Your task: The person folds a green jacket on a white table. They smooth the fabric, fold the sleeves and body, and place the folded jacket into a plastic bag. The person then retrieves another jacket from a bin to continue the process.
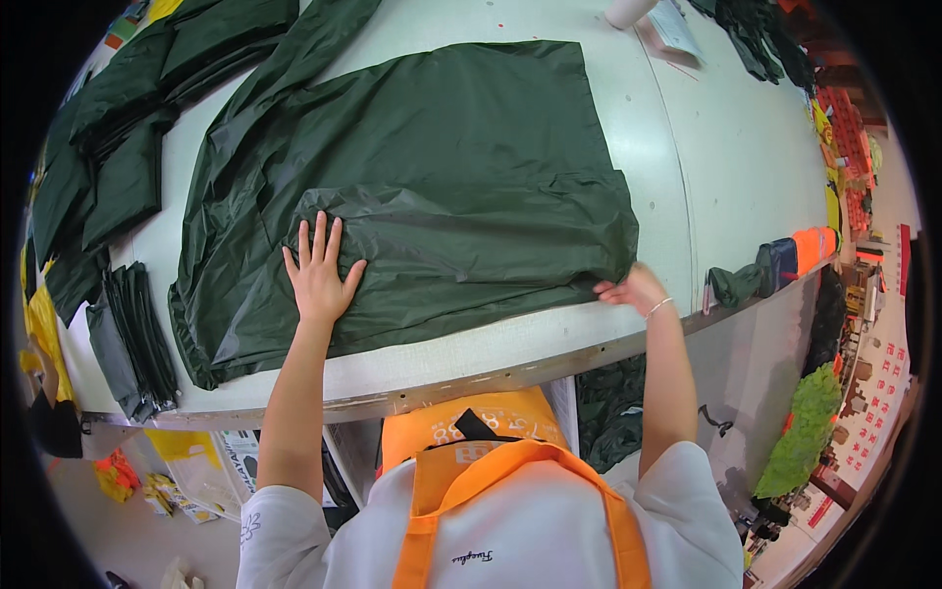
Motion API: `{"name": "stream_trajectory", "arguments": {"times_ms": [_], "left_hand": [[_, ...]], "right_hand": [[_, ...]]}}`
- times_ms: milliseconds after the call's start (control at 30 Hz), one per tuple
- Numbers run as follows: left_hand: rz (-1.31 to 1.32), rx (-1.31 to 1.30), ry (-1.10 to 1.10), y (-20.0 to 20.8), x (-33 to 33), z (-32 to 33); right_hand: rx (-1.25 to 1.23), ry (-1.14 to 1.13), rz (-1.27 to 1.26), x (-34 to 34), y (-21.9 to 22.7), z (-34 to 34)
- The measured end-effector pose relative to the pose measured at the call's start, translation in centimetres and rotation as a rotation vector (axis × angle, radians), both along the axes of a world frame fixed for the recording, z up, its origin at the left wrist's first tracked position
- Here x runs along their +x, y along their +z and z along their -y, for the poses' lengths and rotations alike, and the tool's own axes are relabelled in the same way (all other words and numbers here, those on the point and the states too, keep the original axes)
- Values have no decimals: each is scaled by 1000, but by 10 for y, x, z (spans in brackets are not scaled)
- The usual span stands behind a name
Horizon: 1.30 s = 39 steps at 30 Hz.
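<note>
A dark green garment (pixel 422 128) of thin, slightly shiny fabric lies spread across the white table in front of me. Its near part is folded over into a wrinkled layer (pixel 491 231). My left hand (pixel 322 275) rests flat on this layer with the fingers spread. At the garment's near right corner, my right hand (pixel 633 288) has its fingers closed on the edge of the cloth. A thin bracelet (pixel 658 306) circles my right wrist. What the garment's underside looks like is hidden.
Folded dark green garments (pixel 137 128) are piled at the far left, with a smaller folded stack (pixel 132 339) nearer. Green, navy and orange cloth pieces (pixel 775 267) lie along the right edge. A white cylinder (pixel 628 12) and papers (pixel 670 34) sit at the back.
</note>
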<state>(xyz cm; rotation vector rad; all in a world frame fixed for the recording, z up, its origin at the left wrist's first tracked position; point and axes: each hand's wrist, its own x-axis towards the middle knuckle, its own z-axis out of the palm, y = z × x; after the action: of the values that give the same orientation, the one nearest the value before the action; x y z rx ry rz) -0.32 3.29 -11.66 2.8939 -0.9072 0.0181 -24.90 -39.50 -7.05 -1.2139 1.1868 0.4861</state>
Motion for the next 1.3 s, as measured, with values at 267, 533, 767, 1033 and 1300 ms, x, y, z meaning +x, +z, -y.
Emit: {"name": "stream_trajectory", "arguments": {"times_ms": [267,533,767,1033,1300], "left_hand": [[4,30,-18,-4,3,4],[3,12,-29,-6,1,3],[3,50,-10,-8,1,1],[-4,39,-14,-6,-1,4],[-118,-122,-20,8,10,-2]], "right_hand": [[708,-679,621,1,-42,-46],[-367,-366,300,-34,8,65],[-840,24,526,-23,-7,-23],[-655,-630,595,-4,-22,-35],[-1482,122,422,7,2,-31]]}}
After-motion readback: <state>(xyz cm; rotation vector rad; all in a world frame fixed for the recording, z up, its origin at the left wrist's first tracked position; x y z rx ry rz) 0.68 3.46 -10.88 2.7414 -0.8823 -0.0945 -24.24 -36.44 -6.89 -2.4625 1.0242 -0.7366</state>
